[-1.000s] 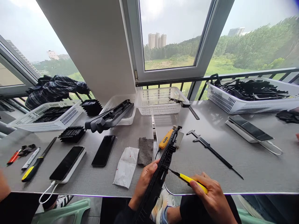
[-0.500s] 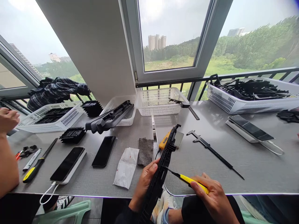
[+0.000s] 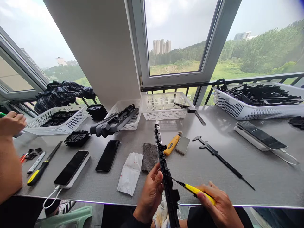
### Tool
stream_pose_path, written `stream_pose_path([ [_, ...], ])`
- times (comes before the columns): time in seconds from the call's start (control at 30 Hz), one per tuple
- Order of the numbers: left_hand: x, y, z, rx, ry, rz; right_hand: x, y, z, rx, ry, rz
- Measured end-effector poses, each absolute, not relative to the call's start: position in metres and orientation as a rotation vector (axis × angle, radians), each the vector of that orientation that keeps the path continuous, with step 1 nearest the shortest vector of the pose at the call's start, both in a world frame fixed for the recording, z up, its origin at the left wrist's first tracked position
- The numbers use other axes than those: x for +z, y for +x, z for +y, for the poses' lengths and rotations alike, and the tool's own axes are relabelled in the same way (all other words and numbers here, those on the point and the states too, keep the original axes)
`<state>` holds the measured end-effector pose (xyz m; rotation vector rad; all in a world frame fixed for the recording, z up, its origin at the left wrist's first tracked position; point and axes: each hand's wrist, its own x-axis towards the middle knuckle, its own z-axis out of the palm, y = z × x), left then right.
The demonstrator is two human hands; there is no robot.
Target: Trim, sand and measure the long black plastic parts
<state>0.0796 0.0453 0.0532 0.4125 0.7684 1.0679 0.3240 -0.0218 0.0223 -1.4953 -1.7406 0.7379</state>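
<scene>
In the head view, my left hand (image 3: 152,191) is closed around a long black plastic part (image 3: 163,164), which stands nearly upright at the table's front edge and shows its narrow, notched side. My right hand (image 3: 217,202) grips a yellow utility knife (image 3: 196,191) with a thin dark blade. The blade's tip reaches the right side of the part, just across from my left thumb; whether it touches cannot be made out. Behind the part lie a grey-brown cloth (image 3: 149,155), a yellow corded tool (image 3: 172,145) and a small grey block (image 3: 182,145).
A caliper (image 3: 220,158) lies to the right, a phone (image 3: 108,155) and white paper (image 3: 130,173) to the left. White baskets (image 3: 237,107) with black parts line the window side. A handled file (image 3: 44,164) and another person's hand (image 3: 14,123) are far left.
The black part has turned more edge-on and its top end has swung left, uncovering the yellow corded tool and grey block. The knife stays against the part's right side. The view has shifted slightly.
</scene>
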Motion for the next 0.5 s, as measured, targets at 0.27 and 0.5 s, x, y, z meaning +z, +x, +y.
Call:
stream_pose_path([
  [0.27,0.052,0.083,0.049,1.019,0.504,0.763,0.017,0.323,-0.019,0.716,-1.484,-1.761],
  [0.5,0.036,0.074,0.052,0.823,0.572,0.644,0.014,0.307,-0.018,0.554,-1.571,-1.629],
])
